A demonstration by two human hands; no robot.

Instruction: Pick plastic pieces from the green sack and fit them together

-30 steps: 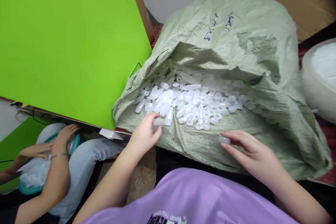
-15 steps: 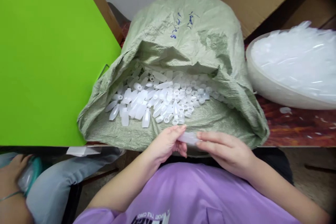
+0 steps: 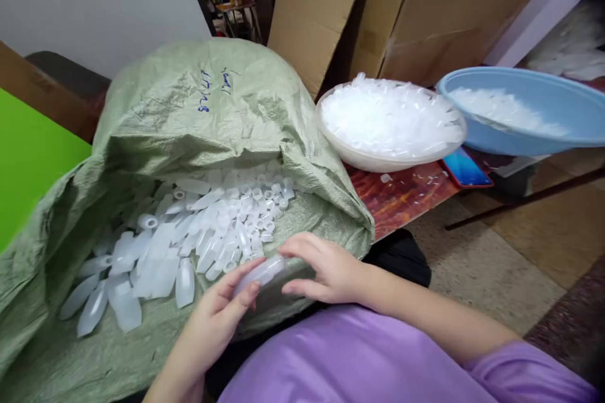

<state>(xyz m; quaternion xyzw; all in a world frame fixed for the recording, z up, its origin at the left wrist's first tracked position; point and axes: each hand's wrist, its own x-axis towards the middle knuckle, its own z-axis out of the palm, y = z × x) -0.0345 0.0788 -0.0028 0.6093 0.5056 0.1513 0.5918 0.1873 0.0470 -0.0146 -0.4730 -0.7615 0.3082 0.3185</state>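
Observation:
A big green woven sack (image 3: 203, 107) lies open in front of me, filled with several small translucent white plastic bottles (image 3: 198, 227) and caps. Both my hands meet at the sack's near edge. My left hand (image 3: 215, 318) and my right hand (image 3: 326, 267) are closed together on one small translucent bottle (image 3: 265, 271), the left at its lower end, the right at its upper end. A purple shirt shows below my arms.
A white basin (image 3: 373, 160) heaped with translucent pieces stands on the red-brown table (image 3: 401, 192), a blue basin (image 3: 543, 132) and a phone (image 3: 466, 170) beside it. Cardboard boxes (image 3: 425, 6) stand behind. A green board (image 3: 28, 157) is at the left.
The view has swung right, so the basins and boxes show and the other person at the left is out of sight. My hands stay joined on the small bottle.

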